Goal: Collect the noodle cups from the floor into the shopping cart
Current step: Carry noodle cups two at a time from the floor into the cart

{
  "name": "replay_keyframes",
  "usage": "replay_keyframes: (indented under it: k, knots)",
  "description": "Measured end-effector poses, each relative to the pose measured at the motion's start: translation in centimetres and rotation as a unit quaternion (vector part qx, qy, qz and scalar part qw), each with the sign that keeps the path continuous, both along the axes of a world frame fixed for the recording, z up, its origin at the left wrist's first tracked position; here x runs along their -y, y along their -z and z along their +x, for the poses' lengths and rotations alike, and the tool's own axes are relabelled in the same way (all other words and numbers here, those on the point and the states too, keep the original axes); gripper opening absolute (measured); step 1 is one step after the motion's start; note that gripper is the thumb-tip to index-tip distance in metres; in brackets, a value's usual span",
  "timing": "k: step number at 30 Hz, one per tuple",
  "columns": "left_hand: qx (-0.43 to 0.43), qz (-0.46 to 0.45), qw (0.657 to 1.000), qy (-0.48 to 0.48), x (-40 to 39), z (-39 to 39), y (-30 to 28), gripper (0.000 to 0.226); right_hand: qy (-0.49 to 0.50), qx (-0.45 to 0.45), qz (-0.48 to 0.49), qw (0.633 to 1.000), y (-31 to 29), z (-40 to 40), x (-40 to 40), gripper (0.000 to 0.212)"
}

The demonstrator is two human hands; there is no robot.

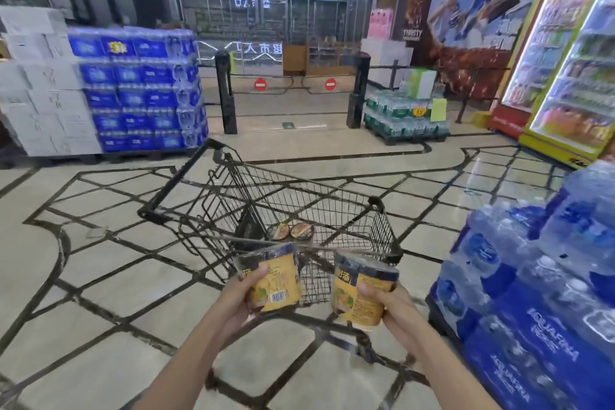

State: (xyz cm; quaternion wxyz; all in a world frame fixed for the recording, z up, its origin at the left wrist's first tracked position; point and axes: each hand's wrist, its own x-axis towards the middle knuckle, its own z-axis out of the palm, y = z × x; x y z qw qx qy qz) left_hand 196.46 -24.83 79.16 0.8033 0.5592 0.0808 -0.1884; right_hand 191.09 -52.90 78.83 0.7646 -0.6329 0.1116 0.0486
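A black wire shopping cart (332,196) stands on the tiled floor in front of me. Two noodle cups (293,231) lie in its basket, lids up. My left hand (238,293) grips a yellow noodle cup (276,276) with a dark rim, held just short of the cart's near edge. Another yellow noodle cup (361,293) is gripped by my right hand (392,306) beside it, tilted a little to the left. Both cups are in the air, apart from each other and from the cart.
Stacked packs of water bottles (532,293) crowd the right side close to my right arm. A pallet of blue packs (139,90) stands far left, green packs (402,113) beyond the cart, lit drink fridges (565,60) at right. An entrance gate (293,85) with no-entry signs lies ahead.
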Motion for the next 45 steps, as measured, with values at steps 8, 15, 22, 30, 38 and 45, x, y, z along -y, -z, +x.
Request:
replay_keyframes:
  k: [8, 15, 22, 30, 38, 45]
  knots:
    - [0.011, 0.045, 0.999, -0.013, 6.4, 14.4, -0.8, 0.066, 0.009, -0.007, -0.067, 0.998, -1.0, 14.1, 6.4, 0.119]
    - [0.002, 0.098, 0.995, -0.024, 10.5, 26.2, 2.0, 0.097, 0.017, -0.023, -0.082, 0.996, 0.4, 24.8, 9.2, 0.112]
    - [-0.002, 0.115, 0.993, -0.034, 13.8, 37.5, 6.6, 0.114, 0.061, -0.063, -0.117, 0.989, 5.0, 36.3, 11.8, 0.109]
    - [-0.058, 0.256, 0.965, -0.004, 17.5, 47.6, 13.7, 0.131, 0.141, -0.108, -0.204, 0.963, 13.4, 46.5, 13.9, 0.099]
    - [-0.123, 0.284, 0.951, 0.021, 23.0, 52.2, 23.4, 0.131, 0.161, -0.136, -0.233, 0.949, 23.7, 53.0, 15.5, 0.087]
    - [-0.181, 0.264, 0.947, -0.009, 25.4, 53.8, 30.8, 0.136, 0.175, -0.172, -0.206, 0.947, 30.6, 55.1, 16.0, 0.108]
